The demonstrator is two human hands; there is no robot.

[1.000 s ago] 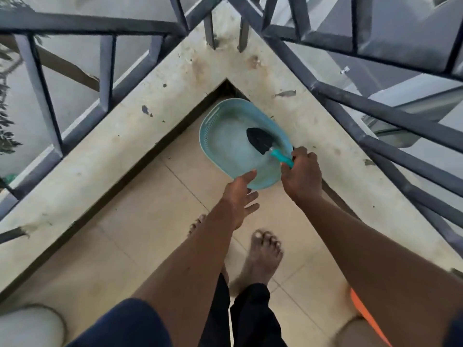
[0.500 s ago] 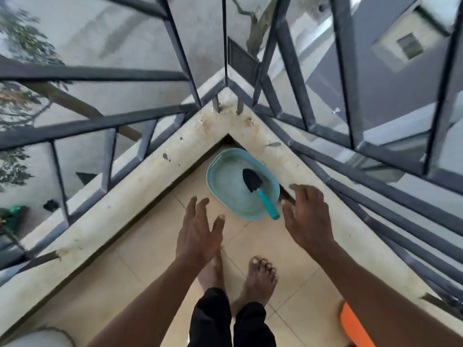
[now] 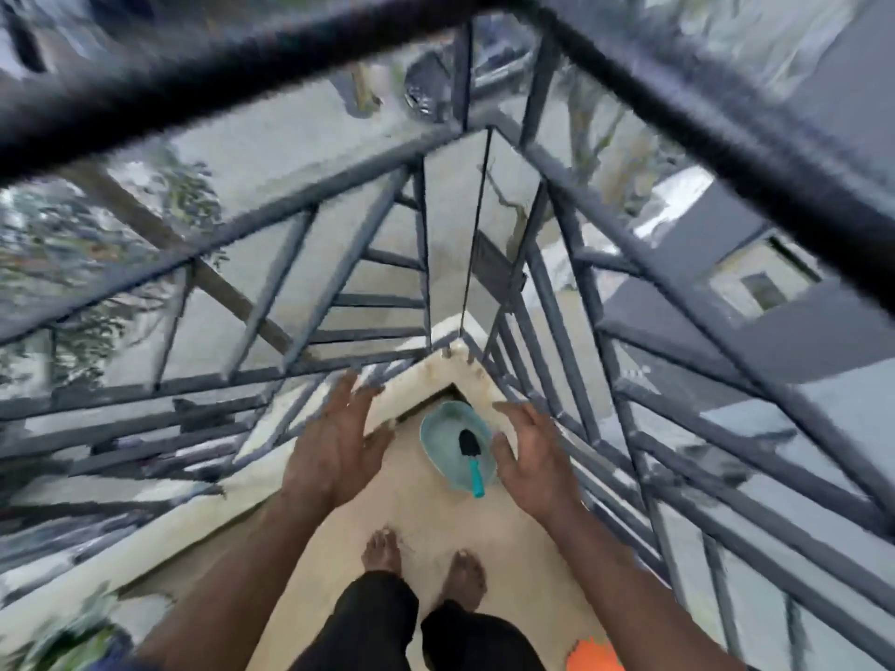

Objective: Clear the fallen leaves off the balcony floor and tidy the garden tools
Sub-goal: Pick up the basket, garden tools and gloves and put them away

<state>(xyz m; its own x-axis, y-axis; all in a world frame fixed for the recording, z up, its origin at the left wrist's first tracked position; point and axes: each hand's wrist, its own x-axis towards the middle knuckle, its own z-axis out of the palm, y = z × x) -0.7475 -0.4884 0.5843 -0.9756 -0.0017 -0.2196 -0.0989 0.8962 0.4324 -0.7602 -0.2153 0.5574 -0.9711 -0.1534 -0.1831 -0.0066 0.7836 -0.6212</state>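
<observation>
Since the right hand [image 3: 532,462] has let go of the black-bladed, teal-handled hand trowel [image 3: 472,457], that tool lies in the pale teal plastic basin [image 3: 431,428] in the corner of the beige tiled balcony floor [image 3: 416,520] — stowed, I judge. Right and left hand [image 3: 334,452] hover above, fingers spread wide, holding nothing — no writing is legible.

A single view is given, taken by a wide-angle camera worn on the person's head. It is aimed forward and steeply down into the corner of the balcony floor [image 3: 426,520], where the two runs of railing [image 3: 252,234] meet. The top rail [image 3: 290,55] is caught close to the lens and blurred. The floor is seen from standing height, with the bare feet [image 3: 382,552] near the lower edge.
</observation>
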